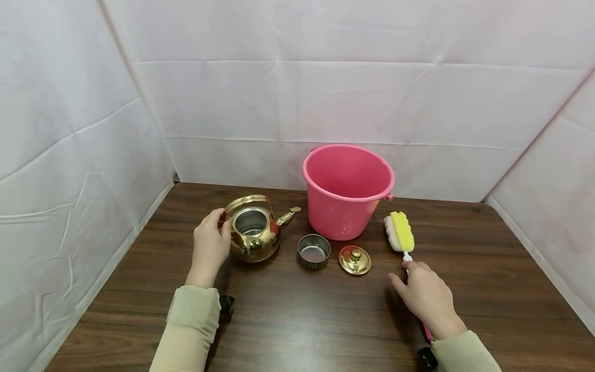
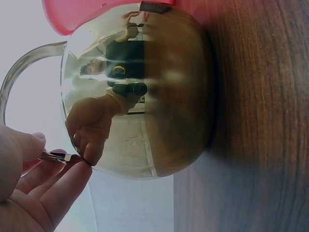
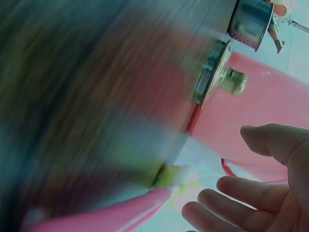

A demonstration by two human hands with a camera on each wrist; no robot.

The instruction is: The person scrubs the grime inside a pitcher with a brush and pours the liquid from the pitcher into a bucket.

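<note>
A shiny gold teapot point(image 1: 254, 243) without its lid stands on the left, its spout facing right. At the near-left end of its raised handle, my left hand point(image 1: 211, 244) pinches the metal between thumb and fingers, as the left wrist view also shows. My right hand point(image 1: 427, 297) hovers over the pink handle point(image 3: 111, 212) of a sponge brush, fingers loosely extended and not wrapped round it. The brush's yellow and white sponge head point(image 1: 401, 231) points away. Between the hands lie a perforated metal strainer point(image 1: 313, 251) and a gold lid point(image 1: 355, 260) with a knob.
A pink bucket point(image 1: 341, 217) stands upright behind the strainer and lid. The dark wooden table point(image 1: 297, 320) ends at white cloth walls point(image 1: 232, 103) at the back and both sides.
</note>
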